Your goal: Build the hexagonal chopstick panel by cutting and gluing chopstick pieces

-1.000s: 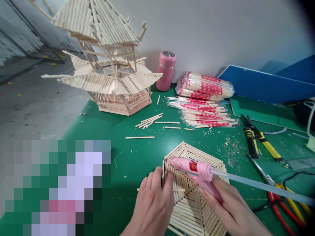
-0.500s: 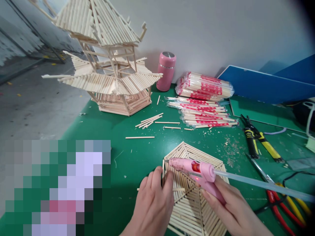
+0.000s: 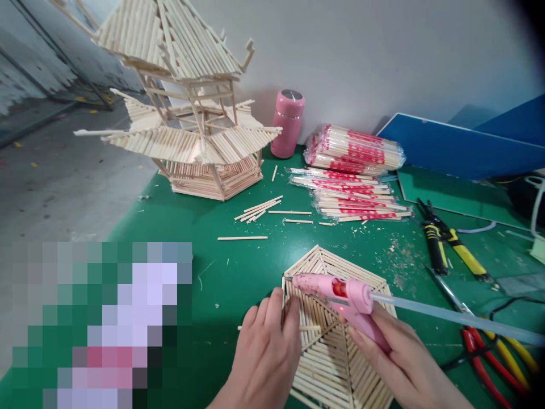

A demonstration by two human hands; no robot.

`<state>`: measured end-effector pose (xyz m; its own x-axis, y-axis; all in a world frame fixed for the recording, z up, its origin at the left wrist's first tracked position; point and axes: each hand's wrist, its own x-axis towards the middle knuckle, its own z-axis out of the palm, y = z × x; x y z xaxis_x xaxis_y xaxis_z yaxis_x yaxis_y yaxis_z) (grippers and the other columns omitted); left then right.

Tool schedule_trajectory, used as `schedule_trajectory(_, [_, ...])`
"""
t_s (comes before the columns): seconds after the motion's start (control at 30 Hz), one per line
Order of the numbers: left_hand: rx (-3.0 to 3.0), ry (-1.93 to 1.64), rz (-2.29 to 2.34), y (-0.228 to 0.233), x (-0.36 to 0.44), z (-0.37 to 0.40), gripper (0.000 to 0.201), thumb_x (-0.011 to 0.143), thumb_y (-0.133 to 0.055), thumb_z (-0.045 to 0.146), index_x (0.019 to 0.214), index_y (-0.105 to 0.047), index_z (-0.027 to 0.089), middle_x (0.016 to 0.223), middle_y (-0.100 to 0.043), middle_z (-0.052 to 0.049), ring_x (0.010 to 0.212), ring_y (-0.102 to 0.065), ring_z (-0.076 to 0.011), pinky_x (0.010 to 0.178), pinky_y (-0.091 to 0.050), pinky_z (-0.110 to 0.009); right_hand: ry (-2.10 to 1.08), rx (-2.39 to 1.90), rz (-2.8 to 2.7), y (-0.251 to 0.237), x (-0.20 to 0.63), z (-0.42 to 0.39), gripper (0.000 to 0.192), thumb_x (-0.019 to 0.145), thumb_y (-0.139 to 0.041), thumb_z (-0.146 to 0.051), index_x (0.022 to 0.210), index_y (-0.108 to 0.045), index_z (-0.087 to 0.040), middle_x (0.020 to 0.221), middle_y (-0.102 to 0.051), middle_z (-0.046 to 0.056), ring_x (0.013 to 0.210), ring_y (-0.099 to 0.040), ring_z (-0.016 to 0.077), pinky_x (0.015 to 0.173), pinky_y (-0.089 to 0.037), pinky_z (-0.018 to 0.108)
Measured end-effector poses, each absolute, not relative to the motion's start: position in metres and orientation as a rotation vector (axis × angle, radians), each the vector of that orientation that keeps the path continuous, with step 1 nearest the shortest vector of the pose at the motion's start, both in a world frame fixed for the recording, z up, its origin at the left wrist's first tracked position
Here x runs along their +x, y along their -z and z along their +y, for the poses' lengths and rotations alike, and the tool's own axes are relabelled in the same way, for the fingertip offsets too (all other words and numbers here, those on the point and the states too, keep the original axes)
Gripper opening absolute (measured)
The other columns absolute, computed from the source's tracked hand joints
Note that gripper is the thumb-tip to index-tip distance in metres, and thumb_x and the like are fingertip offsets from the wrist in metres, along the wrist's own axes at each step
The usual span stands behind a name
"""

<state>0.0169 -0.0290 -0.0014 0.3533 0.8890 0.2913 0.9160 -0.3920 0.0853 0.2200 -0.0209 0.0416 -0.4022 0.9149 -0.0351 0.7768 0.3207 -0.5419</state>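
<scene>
Glue gun in right fingers, nozzle seemingly touching hexagon panel.

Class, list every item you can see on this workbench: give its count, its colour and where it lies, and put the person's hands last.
hexagonal stick panel: one, pale wood, front centre of table
glue gun: one, pink, over the panel
glue stick: one, clear, out the gun's back
pagoda model: one, pale wood, back left
flask: one, pink, by the wall
chopstick packs: several, red-printed, back centre
loose sticks: several, pale, mid-table
pliers: yellow-handled, right
table: one, green
left hand: on the panel's left edge
right hand: grips the glue gun
</scene>
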Motion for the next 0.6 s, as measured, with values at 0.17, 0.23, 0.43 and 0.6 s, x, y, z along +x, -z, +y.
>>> schedule_trajectory(0.17, [-2.545, 0.407, -1.657, 0.0038, 0.0169, -0.0283, 0.036, 0.073, -0.036, 0.008, 0.105, -0.052, 0.012, 0.102, -0.056, -0.016, 0.081, -0.057, -0.0222, 0.065, -0.048, -0.035, -0.733, -1.509, -2.359, -0.0429, 0.22, -0.0203, 0.045, 0.084, -0.041, -0.024, 0.129, -0.039, -0.018, 0.121, -0.054, 0.009, 0.111, -0.05, 0.0211, 0.09, -0.042, 0.032])
schedule_trajectory(0.23, [-2.555, 0.39, -1.657, 0.0045, 0.017, -0.0281, 0.037, 0.073, -0.036, 0.008, 0.106, -0.052, 0.012, 0.102, -0.056, -0.016, 0.081, -0.057, -0.022, 0.065, -0.047, -0.035, -0.726, -1.502, -2.37, -0.0443, 0.2206, -0.0201, 0.046, 0.083, -0.042, -0.024, 0.129, -0.038, -0.019, 0.122, -0.054, 0.009, 0.111, -0.05, 0.0211, 0.09, -0.042, 0.031])
schedule_trajectory(0.43, [-2.544, 0.376, -1.662, 0.0021, 0.0173, -0.0278, 0.036, 0.072, -0.036, 0.009, 0.104, -0.053, 0.012, 0.101, -0.058, -0.015, 0.079, -0.057, -0.0208, 0.063, -0.047, -0.032, -0.771, -1.524, -2.354, -0.0446, 0.2199, -0.0189, 0.047, 0.084, -0.041, -0.026, 0.13, -0.038, -0.018, 0.122, -0.053, 0.009, 0.111, -0.05, 0.0221, 0.09, -0.043, 0.032])
schedule_trajectory(0.6, [-2.51, 0.448, -1.644, -0.0009, 0.0174, -0.0265, 0.034, 0.072, -0.036, 0.009, 0.101, -0.053, 0.011, 0.097, -0.061, -0.015, 0.078, -0.059, -0.02, 0.062, -0.048, -0.031, -0.823, -1.527, -2.327, -0.0442, 0.2184, -0.0188, 0.048, 0.085, -0.039, -0.025, 0.132, -0.034, -0.016, 0.123, -0.052, 0.01, 0.113, -0.048, 0.0226, 0.091, -0.043, 0.033])
